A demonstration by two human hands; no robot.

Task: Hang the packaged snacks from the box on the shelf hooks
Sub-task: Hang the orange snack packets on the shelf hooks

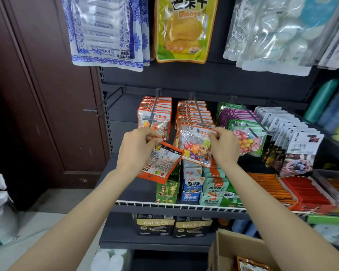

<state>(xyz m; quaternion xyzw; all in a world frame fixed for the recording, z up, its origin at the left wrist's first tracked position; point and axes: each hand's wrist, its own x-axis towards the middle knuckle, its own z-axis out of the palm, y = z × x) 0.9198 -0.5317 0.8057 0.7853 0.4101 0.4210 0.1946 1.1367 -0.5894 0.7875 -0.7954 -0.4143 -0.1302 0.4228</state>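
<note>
We pinch an orange-edged snack packet (160, 163) in our left hand (137, 151), its grip clamped on the top corner so the packet dangles back side out, left of centre in the frame. Our right hand (222, 147) closes finger and thumb on the top edge of a clear candy packet (194, 145) at the tip of the middle hook (199, 112), likely steadying its hole on the prong. The box (241, 249) sits at lower right, one more packet visible inside.
</note>
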